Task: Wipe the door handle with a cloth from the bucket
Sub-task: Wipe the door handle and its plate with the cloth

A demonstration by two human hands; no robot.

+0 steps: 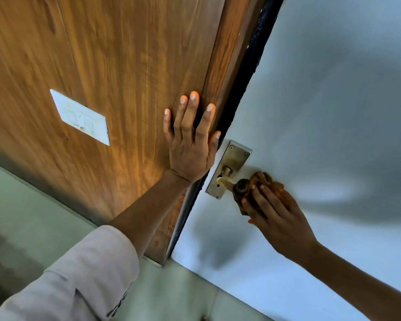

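Note:
A brass lever door handle (225,181) sticks out of a metal backplate (232,162) on a pale grey-white door (322,112). My right hand (276,216) grips a brown cloth (245,188) wrapped around the outer end of the lever, which is hidden under it. The inner stub of the lever and the keyhole stay visible. My left hand (190,137) lies flat with fingers spread on the wooden panel (125,66) beside the door's edge, holding nothing. No bucket is in view.
A white switch plate (80,117) is fixed to the wooden panel left of my left hand. A dark gap (245,72) runs between the wood frame and the door. Greenish floor tiles (183,295) lie below.

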